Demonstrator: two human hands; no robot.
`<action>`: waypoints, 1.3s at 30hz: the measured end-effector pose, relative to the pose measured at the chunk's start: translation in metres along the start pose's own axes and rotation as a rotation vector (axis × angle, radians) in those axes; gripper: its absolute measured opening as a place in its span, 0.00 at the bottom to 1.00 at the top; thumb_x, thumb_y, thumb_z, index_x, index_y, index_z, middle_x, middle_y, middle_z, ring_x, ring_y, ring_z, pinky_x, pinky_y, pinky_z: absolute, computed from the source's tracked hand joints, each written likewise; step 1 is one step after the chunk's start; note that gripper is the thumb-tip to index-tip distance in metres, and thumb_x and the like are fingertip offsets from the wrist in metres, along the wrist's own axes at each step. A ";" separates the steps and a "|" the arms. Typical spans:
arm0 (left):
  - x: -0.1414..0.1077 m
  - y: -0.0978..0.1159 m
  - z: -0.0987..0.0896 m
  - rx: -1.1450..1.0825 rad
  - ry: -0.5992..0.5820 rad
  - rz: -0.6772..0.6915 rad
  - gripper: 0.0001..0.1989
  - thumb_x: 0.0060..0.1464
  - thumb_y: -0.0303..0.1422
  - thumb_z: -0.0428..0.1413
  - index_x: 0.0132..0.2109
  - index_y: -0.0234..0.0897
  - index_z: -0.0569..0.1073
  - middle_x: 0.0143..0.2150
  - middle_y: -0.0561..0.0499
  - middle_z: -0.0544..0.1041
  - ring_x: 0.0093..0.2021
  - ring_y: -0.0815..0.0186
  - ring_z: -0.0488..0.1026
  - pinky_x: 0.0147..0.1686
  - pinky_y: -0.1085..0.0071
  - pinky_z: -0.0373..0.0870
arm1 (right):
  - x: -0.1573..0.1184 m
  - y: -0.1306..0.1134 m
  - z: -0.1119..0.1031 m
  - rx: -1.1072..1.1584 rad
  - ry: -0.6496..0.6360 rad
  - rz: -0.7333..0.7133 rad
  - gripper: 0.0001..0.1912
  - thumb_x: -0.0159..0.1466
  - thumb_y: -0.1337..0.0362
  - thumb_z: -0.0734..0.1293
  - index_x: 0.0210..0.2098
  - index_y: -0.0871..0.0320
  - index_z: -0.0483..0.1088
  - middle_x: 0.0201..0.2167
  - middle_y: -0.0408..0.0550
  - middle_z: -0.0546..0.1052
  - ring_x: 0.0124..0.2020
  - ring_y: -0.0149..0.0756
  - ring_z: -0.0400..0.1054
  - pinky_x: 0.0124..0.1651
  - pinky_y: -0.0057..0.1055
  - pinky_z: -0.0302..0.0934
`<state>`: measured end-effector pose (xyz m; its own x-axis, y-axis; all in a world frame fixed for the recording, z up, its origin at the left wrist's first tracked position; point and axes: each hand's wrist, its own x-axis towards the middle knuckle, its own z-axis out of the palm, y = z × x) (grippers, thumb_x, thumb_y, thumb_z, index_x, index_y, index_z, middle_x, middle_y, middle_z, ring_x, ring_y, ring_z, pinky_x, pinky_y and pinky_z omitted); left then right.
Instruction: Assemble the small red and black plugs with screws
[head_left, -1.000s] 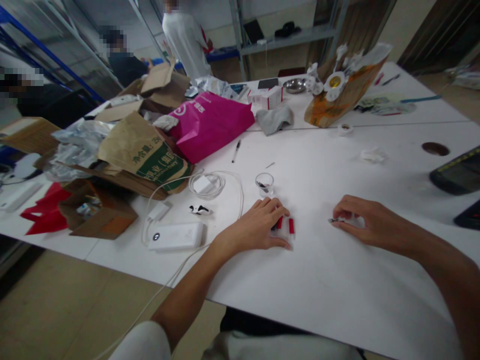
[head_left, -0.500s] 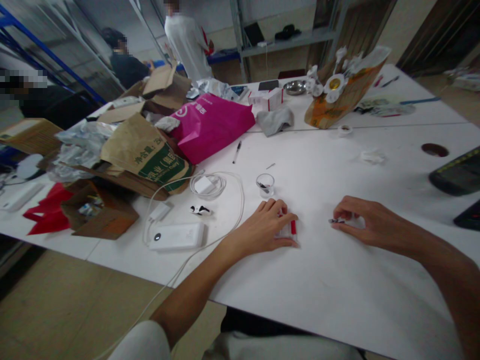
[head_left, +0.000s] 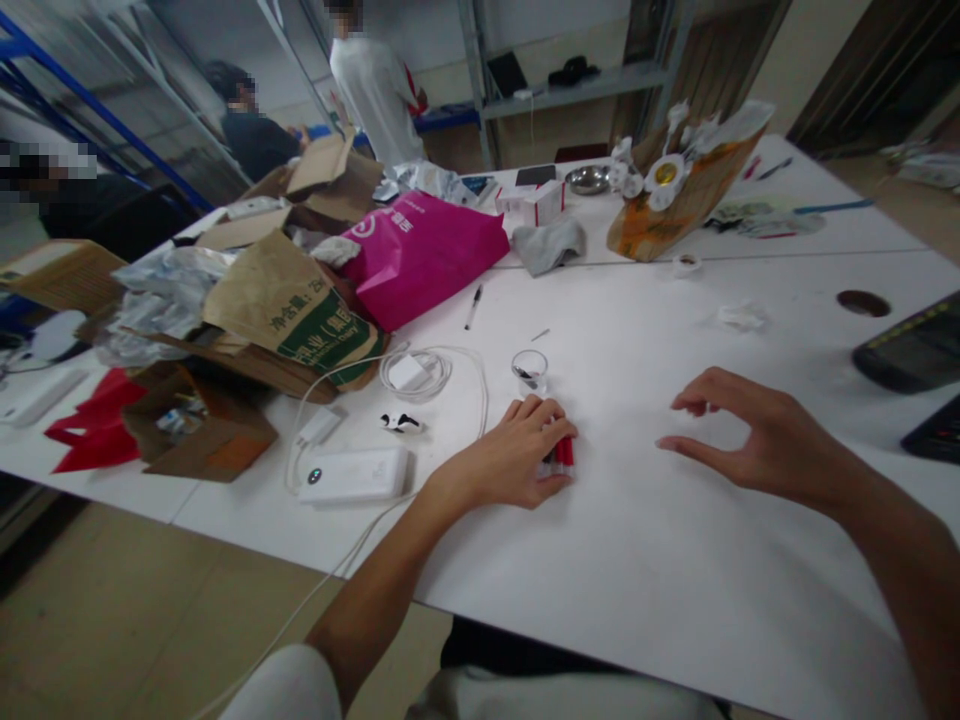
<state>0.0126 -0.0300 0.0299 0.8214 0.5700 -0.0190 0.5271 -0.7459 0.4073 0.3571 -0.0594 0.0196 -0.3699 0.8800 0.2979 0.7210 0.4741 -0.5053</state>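
My left hand (head_left: 521, 450) is closed around a small clear case (head_left: 568, 455) with red and dark parts in it, resting on the white table (head_left: 637, 560). Just behind that hand stands a small clear cup (head_left: 530, 370) with dark little pieces inside. A thin small metal piece (head_left: 540, 334) lies behind the cup. My right hand (head_left: 739, 425) is held over the table to the right, thumb and fingers apart, with nothing between them.
At left are a white power bank (head_left: 354, 475), a coiled white cable (head_left: 416, 372) and an open carton (head_left: 202, 430). A pink bag (head_left: 427, 255) and a pen (head_left: 473, 307) lie farther back. Dark devices (head_left: 911, 350) stand at right. People are beyond the table.
My right hand has opened, and the small metallic thing between its fingertips is no longer seen. My left hand has shifted slightly left with the case, which now shows more red.
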 end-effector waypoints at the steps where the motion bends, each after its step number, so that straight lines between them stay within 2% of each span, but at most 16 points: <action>1: 0.000 0.000 0.000 -0.007 -0.004 0.003 0.23 0.61 0.39 0.66 0.60 0.39 0.73 0.60 0.38 0.72 0.60 0.47 0.68 0.65 0.49 0.68 | 0.000 -0.001 -0.001 0.000 0.011 -0.004 0.18 0.68 0.45 0.74 0.47 0.48 0.72 0.41 0.52 0.78 0.40 0.48 0.75 0.44 0.46 0.71; 5: -0.002 0.003 -0.003 -0.033 0.002 0.001 0.22 0.59 0.35 0.66 0.59 0.40 0.74 0.60 0.38 0.73 0.61 0.46 0.69 0.65 0.47 0.68 | 0.001 -0.006 -0.003 -0.001 0.058 -0.012 0.16 0.69 0.47 0.74 0.47 0.47 0.71 0.41 0.52 0.78 0.40 0.50 0.75 0.44 0.46 0.70; 8: -0.004 0.005 -0.010 -0.080 0.040 0.023 0.26 0.59 0.37 0.67 0.62 0.40 0.73 0.60 0.39 0.74 0.62 0.47 0.70 0.67 0.48 0.67 | 0.002 -0.008 -0.004 0.004 0.093 -0.035 0.15 0.69 0.48 0.74 0.47 0.47 0.71 0.40 0.51 0.77 0.40 0.49 0.75 0.43 0.46 0.70; 11: -0.003 0.002 -0.022 -0.149 0.202 0.025 0.18 0.66 0.40 0.64 0.59 0.41 0.75 0.57 0.42 0.77 0.61 0.52 0.72 0.68 0.52 0.66 | 0.003 -0.006 -0.005 -0.005 0.120 -0.036 0.12 0.70 0.50 0.73 0.46 0.48 0.72 0.40 0.51 0.77 0.39 0.48 0.75 0.44 0.46 0.69; 14: 0.001 -0.010 -0.035 -0.087 0.407 -0.091 0.10 0.72 0.38 0.58 0.54 0.40 0.78 0.53 0.43 0.79 0.56 0.55 0.73 0.65 0.54 0.67 | 0.003 -0.002 -0.003 -0.024 0.125 -0.045 0.11 0.72 0.50 0.71 0.45 0.50 0.72 0.39 0.51 0.77 0.39 0.47 0.74 0.45 0.45 0.69; 16: 0.005 -0.022 -0.042 0.026 0.432 -0.149 0.10 0.72 0.35 0.56 0.54 0.40 0.80 0.53 0.44 0.80 0.55 0.55 0.72 0.63 0.54 0.66 | 0.003 0.001 -0.002 -0.034 0.121 -0.064 0.11 0.73 0.51 0.70 0.45 0.51 0.72 0.40 0.51 0.76 0.39 0.46 0.74 0.45 0.45 0.69; 18: 0.011 -0.034 -0.051 0.114 0.375 -0.157 0.11 0.70 0.30 0.56 0.52 0.40 0.82 0.51 0.44 0.81 0.55 0.54 0.71 0.62 0.53 0.65 | 0.002 0.003 0.001 -0.043 0.114 -0.072 0.11 0.74 0.51 0.69 0.45 0.52 0.72 0.40 0.52 0.76 0.39 0.45 0.74 0.45 0.44 0.69; 21: 0.022 -0.042 -0.066 0.162 0.240 -0.109 0.11 0.70 0.31 0.56 0.51 0.42 0.84 0.48 0.46 0.84 0.54 0.54 0.71 0.61 0.55 0.63 | 0.001 0.003 0.004 -0.050 0.100 -0.078 0.12 0.75 0.51 0.68 0.44 0.53 0.72 0.41 0.51 0.77 0.39 0.44 0.74 0.45 0.44 0.68; 25: 0.041 -0.039 -0.086 0.204 0.033 -0.055 0.09 0.68 0.38 0.60 0.45 0.43 0.85 0.42 0.48 0.86 0.53 0.53 0.72 0.61 0.55 0.59 | 0.001 0.001 0.005 -0.066 0.091 -0.093 0.13 0.76 0.51 0.68 0.42 0.54 0.73 0.41 0.52 0.77 0.39 0.44 0.75 0.46 0.43 0.68; 28: 0.050 -0.037 -0.092 0.221 -0.082 -0.050 0.11 0.66 0.43 0.63 0.44 0.44 0.85 0.40 0.49 0.87 0.53 0.53 0.72 0.60 0.55 0.58 | 0.001 0.002 0.006 -0.089 0.090 -0.112 0.14 0.77 0.51 0.67 0.42 0.54 0.73 0.41 0.52 0.77 0.40 0.44 0.75 0.46 0.42 0.69; 33: 0.051 -0.046 -0.084 0.184 -0.154 -0.030 0.13 0.72 0.40 0.57 0.54 0.45 0.84 0.48 0.48 0.87 0.55 0.54 0.73 0.60 0.58 0.56 | 0.000 0.006 0.007 -0.151 0.113 -0.151 0.15 0.77 0.52 0.67 0.41 0.55 0.75 0.40 0.53 0.78 0.40 0.44 0.75 0.44 0.40 0.68; 36: 0.048 -0.052 -0.080 0.143 -0.120 -0.024 0.15 0.73 0.41 0.56 0.56 0.45 0.84 0.53 0.47 0.87 0.57 0.53 0.73 0.60 0.58 0.56 | 0.000 0.006 0.008 -0.175 0.120 -0.163 0.15 0.77 0.53 0.67 0.41 0.56 0.77 0.39 0.53 0.79 0.39 0.44 0.75 0.43 0.39 0.68; 39: 0.045 -0.054 -0.079 0.141 -0.056 -0.032 0.14 0.71 0.40 0.57 0.56 0.45 0.84 0.52 0.46 0.87 0.57 0.53 0.74 0.60 0.57 0.57 | -0.001 0.006 0.008 -0.179 0.126 -0.164 0.14 0.77 0.53 0.68 0.40 0.56 0.78 0.39 0.52 0.79 0.38 0.43 0.75 0.42 0.38 0.68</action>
<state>0.0036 0.0633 0.0794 0.8123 0.5774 -0.0826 0.5756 -0.7706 0.2736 0.3567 -0.0568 0.0095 -0.4223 0.7760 0.4684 0.7537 0.5878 -0.2942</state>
